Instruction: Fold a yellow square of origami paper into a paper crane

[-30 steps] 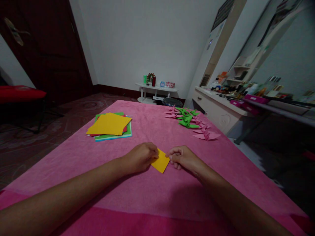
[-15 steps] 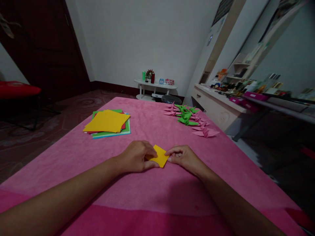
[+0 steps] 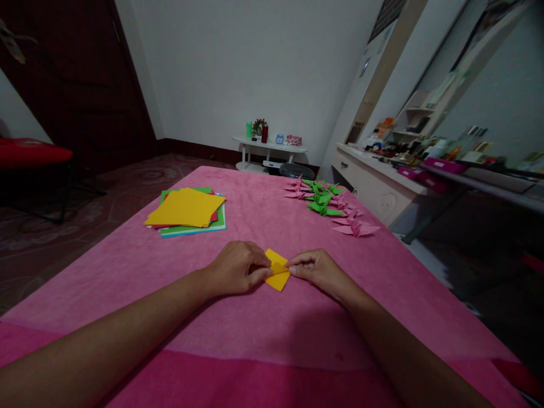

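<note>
A small folded piece of yellow origami paper (image 3: pixel 278 281) lies on the pink cloth between my hands, one layer lifted in a ridge across its middle. My left hand (image 3: pixel 240 267) pinches its left side between thumb and fingers. On the other side, my right hand (image 3: pixel 314 271) grips the right corner with thumb and forefinger. Beyond my left hand rests a stack of coloured paper (image 3: pixel 185 208), yellow sheets on top, with green, red and blue edges showing. Several folded paper cranes, green (image 3: pixel 321 203) and pink (image 3: pixel 356 228), stand beyond my right hand.
The pink cloth (image 3: pixel 255 334) covers the surface in front of me. A dresser (image 3: pixel 378 181) crowded with bottles runs along the right. Against the far wall stands a low white table (image 3: pixel 272 145) with small items. A red seat (image 3: pixel 32 154) is at the left.
A flap of the yellow paper has come up across its middle, where the top was flat before. My left thumb has shifted up from the lower edge to this flap.
</note>
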